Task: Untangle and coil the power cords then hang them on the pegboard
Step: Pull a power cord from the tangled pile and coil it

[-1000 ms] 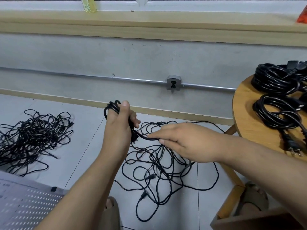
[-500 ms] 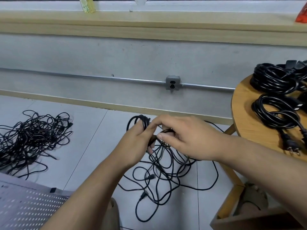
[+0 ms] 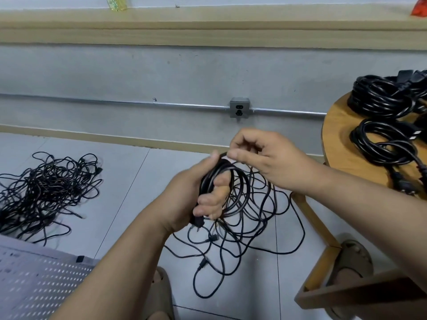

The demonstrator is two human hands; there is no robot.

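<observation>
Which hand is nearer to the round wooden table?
Right. The right hand pinches the cord just left of the table; the left hand grips its coil farther left.

Part of the coil (image 3: 206, 181) is hidden behind the curled fingers of the left hand (image 3: 184, 197), so its loops cannot be counted. The cord end (image 3: 223, 154) disappears inside the pinch of the right hand (image 3: 268, 155). Left of the left hand, the tangled pile (image 3: 46, 190) is cut by the frame edge, as is the pegboard (image 3: 34, 287) below it. Right of the right hand, the tabletop (image 3: 335, 135) and its coiled cords (image 3: 381, 98) run off the picture.
</observation>
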